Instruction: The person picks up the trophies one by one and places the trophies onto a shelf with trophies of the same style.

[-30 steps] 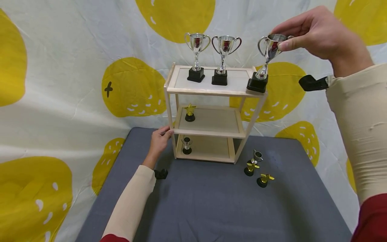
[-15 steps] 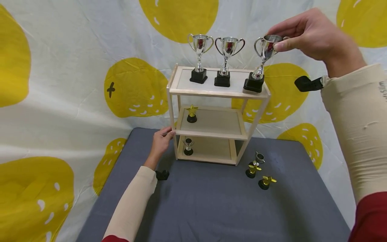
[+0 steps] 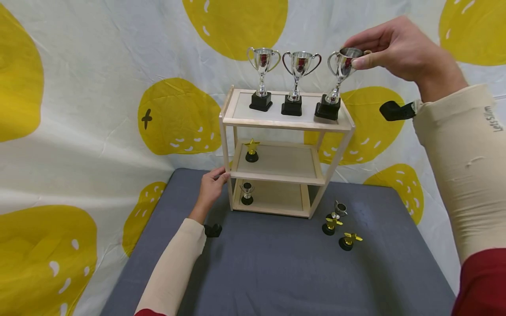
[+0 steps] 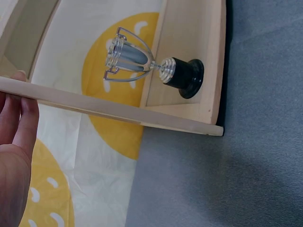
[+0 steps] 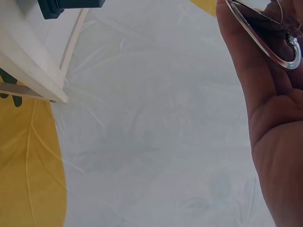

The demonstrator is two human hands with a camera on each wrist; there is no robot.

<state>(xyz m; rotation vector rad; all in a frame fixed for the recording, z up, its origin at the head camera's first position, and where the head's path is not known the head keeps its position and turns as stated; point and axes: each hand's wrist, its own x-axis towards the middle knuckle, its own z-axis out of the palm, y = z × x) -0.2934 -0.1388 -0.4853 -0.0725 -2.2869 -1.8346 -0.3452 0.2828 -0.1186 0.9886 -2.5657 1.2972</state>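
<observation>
My right hand (image 3: 399, 52) pinches the cup of a silver two-handled trophy (image 3: 343, 63) by its rim. The trophy leans slightly, its black base (image 3: 328, 108) close over the right end of the top shelf (image 3: 253, 119). Two matching trophies stand upright to its left, a middle trophy (image 3: 298, 66) and a left trophy (image 3: 262, 63). In the right wrist view a shiny handle (image 5: 265, 42) lies against the fingers. My left hand (image 3: 210, 188) grips the left front post of the wooden rack (image 3: 226, 149) at middle-shelf height; in the left wrist view its fingers (image 4: 27, 118) wrap that post.
A gold star trophy (image 3: 251, 150) stands on the middle shelf, and a small silver trophy (image 3: 247, 193) on the bottom one. Right of the rack, a small silver cup (image 3: 340, 208) and two star trophies (image 3: 331, 224) stand on the grey table (image 3: 269, 263). A patterned cloth (image 3: 99, 109) hangs behind.
My right hand has moved left and slightly down with the trophy, bringing its base from the shelf's right edge to over the top board. The left hand keeps its grip on the post.
</observation>
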